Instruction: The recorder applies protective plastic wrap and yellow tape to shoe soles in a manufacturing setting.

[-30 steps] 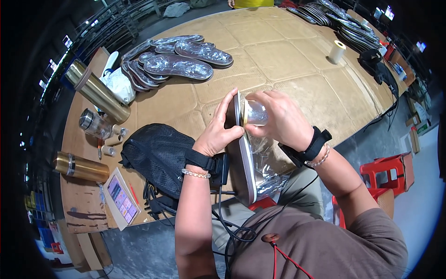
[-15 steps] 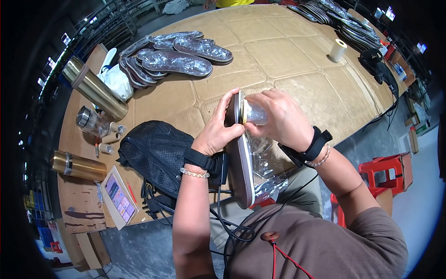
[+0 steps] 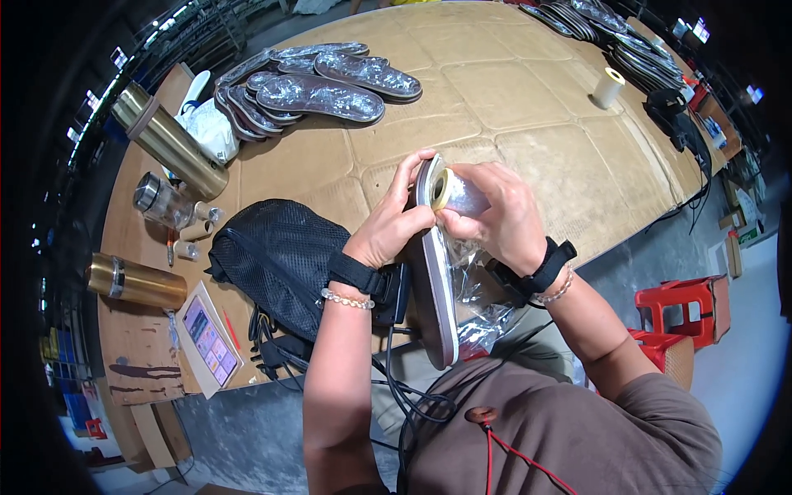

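My left hand [image 3: 392, 223] is closed around the upper end of a brown shoe sole [image 3: 435, 309] with a pale edge, held upright on its side near the table's front edge. In my right hand [image 3: 507, 214] is a roll of clear film [image 3: 466, 196]. Its round core end is turned toward the sole and lies close against it, just right of my left thumb. Loose, crumpled clear film [image 3: 487, 324] hangs along the sole's right side, below my right hand. The sole's far face is hidden.
Film-wrapped soles [image 3: 318, 99] lie heaped at the back left; more stacks [image 3: 639, 62] are far right. Another roll [image 3: 608, 88] stands at right. A black mesh bag [image 3: 285, 264], gold flasks [image 3: 136, 280], a glass jar [image 3: 162, 200] and a phone [image 3: 209, 342] sit left. Cables [image 3: 404, 388] cross my lap.
My right hand has turned the roll, so its hollow core end now shows. My left hand keeps its grip on the sole. The whole view has shifted slightly.
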`<state>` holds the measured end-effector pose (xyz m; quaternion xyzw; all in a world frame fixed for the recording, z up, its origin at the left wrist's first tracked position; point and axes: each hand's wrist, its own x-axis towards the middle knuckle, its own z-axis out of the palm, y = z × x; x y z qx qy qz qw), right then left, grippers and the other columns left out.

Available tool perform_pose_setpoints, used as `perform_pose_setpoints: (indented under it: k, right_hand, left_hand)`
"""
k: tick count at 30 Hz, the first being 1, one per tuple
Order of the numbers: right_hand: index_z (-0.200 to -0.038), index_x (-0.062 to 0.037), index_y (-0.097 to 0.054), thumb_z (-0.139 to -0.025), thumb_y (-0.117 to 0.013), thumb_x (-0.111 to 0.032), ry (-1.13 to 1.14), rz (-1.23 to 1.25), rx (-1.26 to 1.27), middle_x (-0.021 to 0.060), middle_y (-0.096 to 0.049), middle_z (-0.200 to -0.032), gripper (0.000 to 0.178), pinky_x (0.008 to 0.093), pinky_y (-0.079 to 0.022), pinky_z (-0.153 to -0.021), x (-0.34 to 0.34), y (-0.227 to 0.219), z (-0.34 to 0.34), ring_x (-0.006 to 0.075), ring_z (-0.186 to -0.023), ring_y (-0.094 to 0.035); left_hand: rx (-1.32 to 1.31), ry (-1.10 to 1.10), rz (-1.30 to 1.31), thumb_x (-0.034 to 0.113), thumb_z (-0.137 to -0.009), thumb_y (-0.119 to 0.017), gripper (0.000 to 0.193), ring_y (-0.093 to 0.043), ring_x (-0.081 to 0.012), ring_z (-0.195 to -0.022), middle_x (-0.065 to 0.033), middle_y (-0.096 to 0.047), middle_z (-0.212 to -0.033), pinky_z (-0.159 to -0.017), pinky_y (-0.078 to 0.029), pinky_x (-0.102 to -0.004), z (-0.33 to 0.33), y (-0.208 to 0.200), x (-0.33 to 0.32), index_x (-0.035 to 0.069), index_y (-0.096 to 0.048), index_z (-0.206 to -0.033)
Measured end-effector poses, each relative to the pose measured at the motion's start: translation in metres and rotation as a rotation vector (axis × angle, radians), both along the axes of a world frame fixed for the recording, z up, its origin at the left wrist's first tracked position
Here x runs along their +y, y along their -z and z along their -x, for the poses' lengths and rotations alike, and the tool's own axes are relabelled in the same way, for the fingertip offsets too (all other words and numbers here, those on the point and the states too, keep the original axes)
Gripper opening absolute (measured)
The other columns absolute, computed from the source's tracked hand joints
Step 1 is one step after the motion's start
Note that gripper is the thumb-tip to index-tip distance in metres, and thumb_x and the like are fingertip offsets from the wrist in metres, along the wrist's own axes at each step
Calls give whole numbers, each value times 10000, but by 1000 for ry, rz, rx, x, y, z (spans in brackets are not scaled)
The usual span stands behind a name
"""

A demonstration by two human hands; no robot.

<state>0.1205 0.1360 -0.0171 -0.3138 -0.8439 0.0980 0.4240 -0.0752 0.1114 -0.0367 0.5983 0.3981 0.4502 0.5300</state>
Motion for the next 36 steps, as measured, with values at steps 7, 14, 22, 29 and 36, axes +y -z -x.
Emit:
perform_pose_setpoints:
  k: [7,14,22,29,36]
  right_hand:
    - [-1108,9,-675,-707,-826,-255,30,205,160,193,-699,-961,503,387,-546,-804,-4,14,4,334,-889,-687]
    - [-1117,27,-682,-722,-827,-238,27,435,284,189,-712,-939,497,333,-559,-769,-6,22,8,261,-849,-714]
    - [-1101,44,-685,-744,-828,-236,13,601,395,134,-714,-878,475,297,-552,-748,-7,30,11,170,-811,-689]
    - [-1140,38,-660,-719,-811,-208,14,453,266,172,-717,-914,510,343,-560,-746,-6,17,2,248,-812,-709]
    - [-1085,-10,-629,-696,-745,-240,-35,-9,-316,153,-659,-883,467,424,-528,-793,3,-29,-10,334,-856,-660]
  left_hand:
    - [-15,10,-15,142,-790,-572,783,-452,-220,-1207,-140,-441,-1339,-1063,-348,-308,-1,-1,0,100,-260,-1506]
    - [-58,26,27,117,-789,-555,759,-457,-195,-1158,-130,-435,-1328,-1010,-381,-286,-1,-2,-1,97,-279,-1496]
    - [-71,31,24,105,-781,-550,758,-461,-196,-1166,-133,-432,-1345,-1006,-387,-284,-2,-1,0,98,-288,-1493]
    - [-81,38,27,103,-774,-567,767,-453,-207,-1201,-142,-438,-1343,-1042,-372,-299,-5,-1,1,97,-293,-1490]
    - [37,-17,-34,145,-759,-605,787,-368,-287,-1375,-204,-408,-1430,-1151,-274,-355,-10,5,1,38,-300,-1477]
